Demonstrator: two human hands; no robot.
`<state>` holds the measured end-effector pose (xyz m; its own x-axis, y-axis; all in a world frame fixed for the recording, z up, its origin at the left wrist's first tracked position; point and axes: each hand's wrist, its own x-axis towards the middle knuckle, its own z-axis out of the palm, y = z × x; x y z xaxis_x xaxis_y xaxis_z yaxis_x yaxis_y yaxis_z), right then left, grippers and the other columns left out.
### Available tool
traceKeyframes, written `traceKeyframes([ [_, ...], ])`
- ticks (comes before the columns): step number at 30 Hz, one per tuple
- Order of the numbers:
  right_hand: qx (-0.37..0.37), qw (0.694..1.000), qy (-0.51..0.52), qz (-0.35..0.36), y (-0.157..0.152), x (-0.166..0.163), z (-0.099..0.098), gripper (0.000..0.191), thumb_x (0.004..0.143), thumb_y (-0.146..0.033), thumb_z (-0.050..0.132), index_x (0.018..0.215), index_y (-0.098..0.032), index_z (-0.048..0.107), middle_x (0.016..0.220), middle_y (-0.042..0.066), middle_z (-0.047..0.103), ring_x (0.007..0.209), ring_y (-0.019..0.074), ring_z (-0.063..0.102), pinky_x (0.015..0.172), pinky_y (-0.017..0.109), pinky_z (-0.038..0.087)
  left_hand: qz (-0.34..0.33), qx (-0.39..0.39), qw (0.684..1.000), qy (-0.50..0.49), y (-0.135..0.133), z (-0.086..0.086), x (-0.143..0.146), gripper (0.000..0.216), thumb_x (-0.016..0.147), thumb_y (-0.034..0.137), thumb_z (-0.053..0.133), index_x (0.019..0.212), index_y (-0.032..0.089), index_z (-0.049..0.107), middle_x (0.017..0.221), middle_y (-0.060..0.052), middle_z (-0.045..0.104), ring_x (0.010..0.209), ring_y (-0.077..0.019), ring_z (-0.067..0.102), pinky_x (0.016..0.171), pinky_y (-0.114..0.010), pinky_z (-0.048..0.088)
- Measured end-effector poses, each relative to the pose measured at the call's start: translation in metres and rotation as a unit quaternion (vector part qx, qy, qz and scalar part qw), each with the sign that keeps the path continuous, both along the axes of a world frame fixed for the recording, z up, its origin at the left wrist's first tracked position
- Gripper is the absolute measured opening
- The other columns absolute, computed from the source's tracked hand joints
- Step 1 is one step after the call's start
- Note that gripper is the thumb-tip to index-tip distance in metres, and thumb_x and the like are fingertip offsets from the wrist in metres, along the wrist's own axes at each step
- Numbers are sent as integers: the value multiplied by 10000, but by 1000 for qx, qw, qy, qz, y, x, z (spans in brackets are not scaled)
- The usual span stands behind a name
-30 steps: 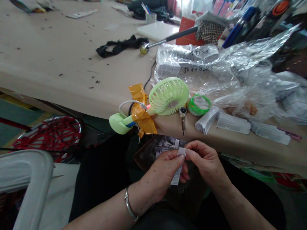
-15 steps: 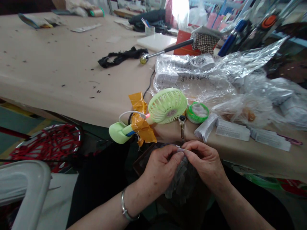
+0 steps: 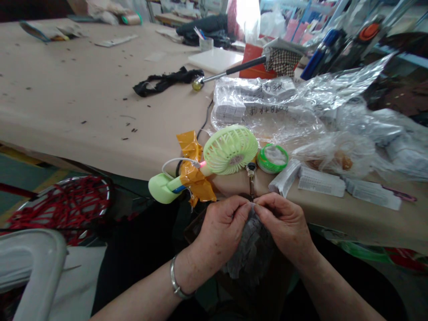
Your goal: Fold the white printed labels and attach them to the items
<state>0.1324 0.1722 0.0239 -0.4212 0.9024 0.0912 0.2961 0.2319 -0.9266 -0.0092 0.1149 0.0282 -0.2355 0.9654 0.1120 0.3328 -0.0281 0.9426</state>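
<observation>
At the table's front edge, my left hand (image 3: 224, 236) pinches with thumb and forefinger. Its tips nearly meet those of my right hand (image 3: 284, 220), which pinches too. A small pale piece (image 3: 252, 205), perhaps fabric or a label, shows between the fingertips; its kind is too small to make out. Below the hands lies a heap of thin grey strips (image 3: 249, 254). Just beyond the fingertips stands a slim metal tool with a black knob (image 3: 251, 176), its lower tip close to the right forefinger.
A green handheld fan (image 3: 230, 149) is fixed to the table edge with brown tape (image 3: 197, 180). Right of it sit a green-rimmed tub (image 3: 272, 158) and stacks of printed labels (image 3: 321, 181). Plastic-wrapped bundles (image 3: 264, 104), a black strap (image 3: 163, 81) and a long-handled tool (image 3: 230, 71) lie behind.
The fingertips of both hands have come closer together, and less of the pale piece shows between them. The whole view has shifted slightly.
</observation>
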Motion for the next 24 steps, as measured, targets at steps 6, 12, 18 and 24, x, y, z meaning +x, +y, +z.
traceKeyframes([
  [6, 4, 1000, 1, -1, 0, -1, 2, 97, 802, -221, 578, 728, -182, 625, 627, -35, 567, 570, 90, 494, 553, 192, 404, 4, 10, 1000, 5, 1, -4, 0, 161, 861, 171, 533, 778, 169, 670, 645, 39, 647, 577, -68, 561, 572, -150, 415],
  [12, 11, 1000, 12, -4, 1, -2, 2, 94, 808, -205, 572, 726, -182, 611, 608, -46, 538, 569, 82, 477, 549, 185, 393, 6, 16, 1000, 0, 4, -6, 0, 160, 860, 184, 539, 766, 171, 668, 637, 41, 644, 577, -72, 556, 569, -155, 412],
  [18, 9, 1000, 23, -13, 3, -4, 1, 105, 809, -218, 577, 718, -176, 609, 599, -43, 528, 556, 84, 470, 534, 192, 393, 17, -2, 1000, -6, 6, -2, 0, 172, 860, 192, 534, 753, 174, 667, 637, 36, 637, 587, -84, 557, 572, -163, 418],
  [24, 8, 1000, -5, 17, -8, 6, 5, 94, 838, -265, 593, 827, -187, 644, 682, -17, 633, 595, 109, 569, 561, 203, 457, 4, -24, 999, -25, -5, 0, 1, 164, 859, 206, 535, 773, 181, 673, 649, 23, 650, 590, -99, 567, 585, -181, 431],
])
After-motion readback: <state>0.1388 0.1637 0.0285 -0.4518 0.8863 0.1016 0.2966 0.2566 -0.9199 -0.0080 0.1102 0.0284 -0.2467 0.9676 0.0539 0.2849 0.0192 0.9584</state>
